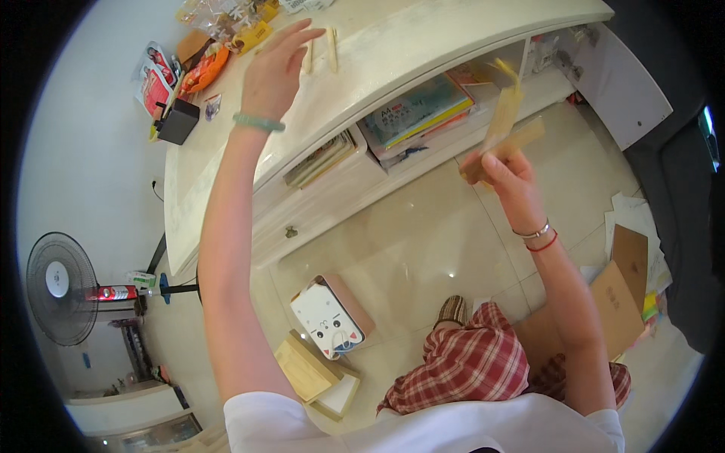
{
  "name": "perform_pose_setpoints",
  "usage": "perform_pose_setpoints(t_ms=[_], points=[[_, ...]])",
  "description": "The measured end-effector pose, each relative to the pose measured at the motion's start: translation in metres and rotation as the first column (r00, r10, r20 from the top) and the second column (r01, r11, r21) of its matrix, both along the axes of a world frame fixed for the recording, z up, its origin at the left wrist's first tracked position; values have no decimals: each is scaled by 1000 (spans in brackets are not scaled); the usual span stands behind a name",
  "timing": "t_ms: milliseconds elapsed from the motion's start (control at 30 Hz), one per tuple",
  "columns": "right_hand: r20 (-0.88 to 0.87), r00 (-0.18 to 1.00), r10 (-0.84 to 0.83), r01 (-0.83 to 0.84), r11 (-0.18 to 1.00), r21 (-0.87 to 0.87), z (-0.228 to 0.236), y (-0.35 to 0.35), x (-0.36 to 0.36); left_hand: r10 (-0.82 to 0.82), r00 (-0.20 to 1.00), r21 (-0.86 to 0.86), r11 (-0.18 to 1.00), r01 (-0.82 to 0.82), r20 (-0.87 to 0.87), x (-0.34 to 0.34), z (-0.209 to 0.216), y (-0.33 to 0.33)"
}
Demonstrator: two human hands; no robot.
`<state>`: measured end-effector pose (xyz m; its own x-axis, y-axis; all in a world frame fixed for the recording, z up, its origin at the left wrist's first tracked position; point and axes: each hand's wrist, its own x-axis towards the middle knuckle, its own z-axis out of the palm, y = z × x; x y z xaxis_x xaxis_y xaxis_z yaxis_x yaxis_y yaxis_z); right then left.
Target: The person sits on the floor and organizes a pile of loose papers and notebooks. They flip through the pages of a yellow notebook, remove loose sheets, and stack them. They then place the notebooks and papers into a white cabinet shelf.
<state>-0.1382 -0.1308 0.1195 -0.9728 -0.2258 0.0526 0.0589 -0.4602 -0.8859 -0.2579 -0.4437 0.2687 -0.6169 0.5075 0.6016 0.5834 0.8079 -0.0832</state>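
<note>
My left hand [278, 69], a green bangle at its wrist, reaches over the white cabinet top [400, 41]. Its fingers are stretched out and apart, close beside two slim cream sticks [332, 50]. Whether a fingertip touches the nearer one I cannot tell. In front of the open cabinet compartment, my right hand [504, 172] is closed in a pinch on flat tan strips [507, 121]. One strip points up with a yellow tuft at its end, and another slants off to the right. Motion blur hides their exact kind.
Papers and folders [415, 113] fill an open compartment; a cabinet door [627, 83] hangs open at right. A black pen holder [178, 122] and snack packets stand at the top's left end. On the floor lie a cat-faced box [326, 317], an opened yellow box [306, 366] and cardboard [615, 302].
</note>
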Motion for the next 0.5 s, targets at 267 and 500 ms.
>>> perform_pose_setpoints(t_ms=[267,500], points=[[86,930,356,-355,818,452,-24,-11,53,-684,438,804,407,-434,583,200,-166,118],[366,880,303,-389,902,188,-91,-10,68,392,764,201,810,-551,513,195,-240,18]])
